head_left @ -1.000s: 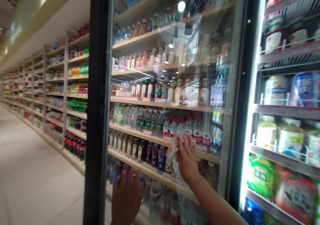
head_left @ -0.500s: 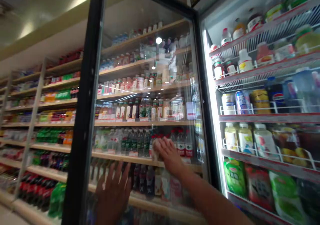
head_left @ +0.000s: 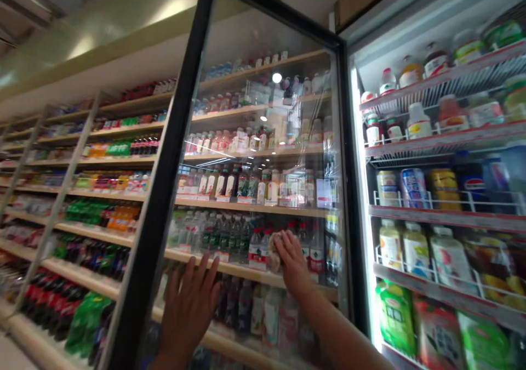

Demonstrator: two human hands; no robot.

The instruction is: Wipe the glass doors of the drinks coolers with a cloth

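Observation:
A black-framed glass door (head_left: 246, 27) of a fridge stands swung out in front of me. My right hand (head_left: 291, 257) presses a crumpled beige cloth (head_left: 274, 253) to the glass, right of the middle. Its fingers lie over the cloth's right side. Lower on the left, my left hand (head_left: 191, 299) has its fingers spread, close to the same glass; whether the palm touches it I cannot tell. Bottles on shelves show through the pane, along with reflected lights.
To the right, the lit fridge (head_left: 361, 194) holds bottles, cans (head_left: 413, 188) and pouches (head_left: 396, 318) on wire-railed racks. Wooden shelves (head_left: 94, 233) of drinks run along the left, with large cola bottles (head_left: 49, 304) at the bottom.
The view has shifted, so the door sits farther right and lower in the picture. My right hand still holds the cloth on the glass; the left stays spread nearby.

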